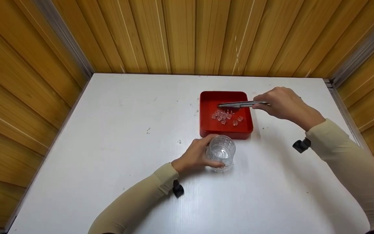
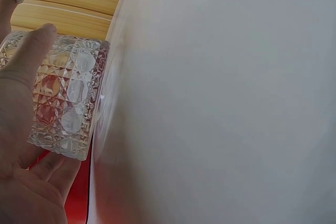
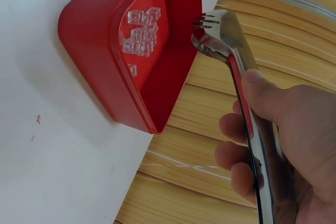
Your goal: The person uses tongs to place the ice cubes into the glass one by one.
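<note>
My right hand (image 1: 279, 102) grips a pair of metal tongs (image 3: 257, 145), thumb on one arm and fingers curled round the other. The tongs' heads, one of them forked, hang over a square red tray (image 1: 227, 133). Inside the tray lies a loose cluster of small clear cubes (image 3: 140, 34), with a few set apart from it. My left hand (image 1: 195, 154) holds a clear cut-glass tumbler (image 2: 68, 93) from its left side, thumb and fingers spread round it. The tumbler stands on the white table just in front of the tray. Nothing shows between the tongs' heads.
A white table (image 1: 135, 130) with small dark marks lies under everything. Wood-patterned panels (image 1: 177, 35) rise behind it and along both sides, with metal posts (image 1: 73, 42) at the corners. A small black clip (image 1: 301, 145) hangs from the right sleeve.
</note>
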`<state>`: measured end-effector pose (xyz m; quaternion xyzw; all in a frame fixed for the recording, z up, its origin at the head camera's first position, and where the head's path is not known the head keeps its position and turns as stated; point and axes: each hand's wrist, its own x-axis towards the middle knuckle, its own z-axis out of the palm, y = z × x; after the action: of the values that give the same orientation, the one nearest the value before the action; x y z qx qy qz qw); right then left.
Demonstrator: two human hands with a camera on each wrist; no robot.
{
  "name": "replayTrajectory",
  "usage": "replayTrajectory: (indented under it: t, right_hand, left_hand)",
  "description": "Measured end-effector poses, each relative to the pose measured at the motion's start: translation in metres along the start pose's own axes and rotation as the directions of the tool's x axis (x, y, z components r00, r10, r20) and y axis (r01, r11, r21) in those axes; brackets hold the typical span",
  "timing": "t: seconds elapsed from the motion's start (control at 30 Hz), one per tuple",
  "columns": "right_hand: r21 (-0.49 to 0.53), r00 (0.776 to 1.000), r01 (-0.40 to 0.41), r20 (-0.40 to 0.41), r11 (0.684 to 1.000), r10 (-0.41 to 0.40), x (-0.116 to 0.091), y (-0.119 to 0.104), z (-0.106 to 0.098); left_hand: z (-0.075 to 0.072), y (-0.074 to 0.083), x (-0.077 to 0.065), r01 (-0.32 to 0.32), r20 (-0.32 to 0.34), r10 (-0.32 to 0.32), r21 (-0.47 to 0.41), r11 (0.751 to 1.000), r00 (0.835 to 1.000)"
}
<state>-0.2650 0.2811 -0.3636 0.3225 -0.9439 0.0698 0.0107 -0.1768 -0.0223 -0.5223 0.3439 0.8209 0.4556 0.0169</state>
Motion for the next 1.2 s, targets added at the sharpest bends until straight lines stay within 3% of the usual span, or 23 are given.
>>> replayTrajectory:
  t: [0.27, 0.77, 1.2]
  right_hand:
    - [-0.020, 0.998, 0.057, -0.036, 0.998, -0.058, -0.007, -0.002, -0.001]
    - [0.000, 0.994, 0.073, -0.077, 0.997, -0.073, -0.021, -0.012, -0.006]
    - [-0.021, 0.974, 0.166, -0.153, 0.986, -0.168, -0.035, -0.018, -0.006]
  left_hand:
    - [0.001, -0.001, -0.001, -0.028, -0.005, 0.028, -0.016, 0.999, 1.000]
    - [0.000, 0.001, -0.001, -0.003, 0.004, 0.003, -0.020, 1.000, 1.000]
    - [0.001, -0.002, -0.001, -0.037, -0.011, 0.036, -0.024, 0.999, 0.999]
